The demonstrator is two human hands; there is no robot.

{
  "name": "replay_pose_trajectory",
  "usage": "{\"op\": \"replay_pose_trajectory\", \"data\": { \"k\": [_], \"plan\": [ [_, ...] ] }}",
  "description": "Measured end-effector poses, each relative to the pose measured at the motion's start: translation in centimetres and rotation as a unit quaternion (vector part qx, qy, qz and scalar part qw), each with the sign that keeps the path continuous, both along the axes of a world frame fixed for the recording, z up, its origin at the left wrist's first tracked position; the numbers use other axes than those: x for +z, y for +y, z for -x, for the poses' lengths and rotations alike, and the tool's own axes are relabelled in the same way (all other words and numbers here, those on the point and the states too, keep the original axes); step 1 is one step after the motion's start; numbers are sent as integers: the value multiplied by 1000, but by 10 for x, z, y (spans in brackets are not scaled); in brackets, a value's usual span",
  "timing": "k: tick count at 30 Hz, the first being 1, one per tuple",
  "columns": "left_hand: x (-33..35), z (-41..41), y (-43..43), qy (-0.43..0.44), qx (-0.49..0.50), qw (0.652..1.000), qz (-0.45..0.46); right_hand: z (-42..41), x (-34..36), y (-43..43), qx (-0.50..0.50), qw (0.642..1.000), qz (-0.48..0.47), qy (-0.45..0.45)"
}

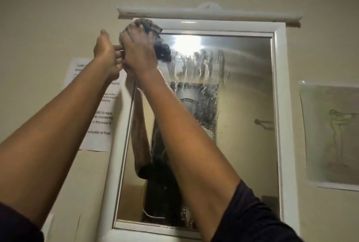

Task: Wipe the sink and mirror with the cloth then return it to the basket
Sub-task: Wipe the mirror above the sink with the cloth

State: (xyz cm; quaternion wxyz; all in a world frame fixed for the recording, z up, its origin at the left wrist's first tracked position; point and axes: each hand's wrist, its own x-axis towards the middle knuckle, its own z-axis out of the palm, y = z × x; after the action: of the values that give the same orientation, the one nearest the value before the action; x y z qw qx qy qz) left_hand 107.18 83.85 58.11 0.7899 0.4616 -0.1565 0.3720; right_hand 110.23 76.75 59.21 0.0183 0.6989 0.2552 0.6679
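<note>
cloth (153, 27) | right hand (138, 51) grip holds it on mirror (242, 86) | left hand (105, 53) grip unclear

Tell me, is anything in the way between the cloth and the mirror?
Nothing visible is. The right hand presses the cloth straight against the mirror at its top left corner, with the left hand beside it, over the frame.

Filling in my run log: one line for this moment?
stage: mirror wipe | right hand: pressing cloth at mirror top-left corner | left hand: touching right hand | glass: streaked
</note>
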Motion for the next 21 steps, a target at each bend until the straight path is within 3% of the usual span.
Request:
{"op": "replay_pose_trajectory", "data": {
  "k": [5, 8, 12, 16, 21],
  "plan": [
    [4, 6, -4, 4, 74, 997, 4, 5, -21, -33, -37, 996, 76, 41],
    [5, 8, -14, 14, 142, 990, -19, 9, -27, -70, -72, 995, 62, 16],
    [3, 7, -14, 30, 168, 985, -41, 11, -21, -135, -51, 996, -73, 9],
    [-9, 7, -13, 36, 172, 984, -43, 24, -33, -206, -26, 965, -260, 32],
    [-16, 7, -18, 69, 183, 980, -27, 30, -91, -234, -64, 928, -366, 20]
  ]
}}
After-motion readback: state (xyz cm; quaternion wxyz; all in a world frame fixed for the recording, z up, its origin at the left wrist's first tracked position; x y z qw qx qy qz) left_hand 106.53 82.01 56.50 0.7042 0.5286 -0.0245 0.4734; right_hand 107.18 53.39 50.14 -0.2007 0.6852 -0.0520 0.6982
